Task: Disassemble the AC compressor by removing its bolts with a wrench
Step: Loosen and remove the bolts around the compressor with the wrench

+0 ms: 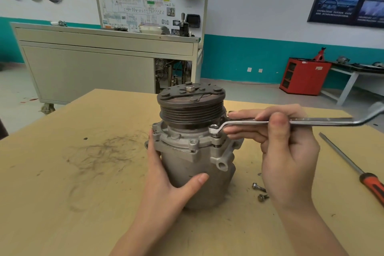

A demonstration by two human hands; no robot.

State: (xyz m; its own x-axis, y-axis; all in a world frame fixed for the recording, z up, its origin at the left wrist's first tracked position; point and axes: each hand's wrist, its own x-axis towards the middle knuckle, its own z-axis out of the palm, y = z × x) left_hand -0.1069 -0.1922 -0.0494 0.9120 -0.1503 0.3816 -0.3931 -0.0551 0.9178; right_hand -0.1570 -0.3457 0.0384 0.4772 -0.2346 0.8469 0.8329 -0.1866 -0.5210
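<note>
The head view shows one compressor (193,164) standing upright in the middle of the bench (83,193), with its pulley (191,108) on top. The left grip (166,172), a bare hand, wraps round the body, thumb across the front and fingers round the far left side, bracing it. The right grip (286,147) is closed on the shaft of the wrench (311,121), thumb over the top and fingers reaching toward the ring end. That ring end sits over a flange bolt (215,135) on the right side, just under the pulley. To do this step well, the ring should probably be seated fully and level on the bolt head before any pull. The pull would be better taken further out along the shaft for leverage, in a flat sweep, while the left grip keeps the body from turning or tipping. The pulley rim close above may limit the swing, so short strokes with reseating look likely. By count there is one wrench, and one screwdriver (353,169) with an orange handle lies well to the right. Two loose bolts (258,187) lie on the bench just beside the compressor's right base, and one bolt is under the ring. I cannot tell how many others are left in the flange.
</note>
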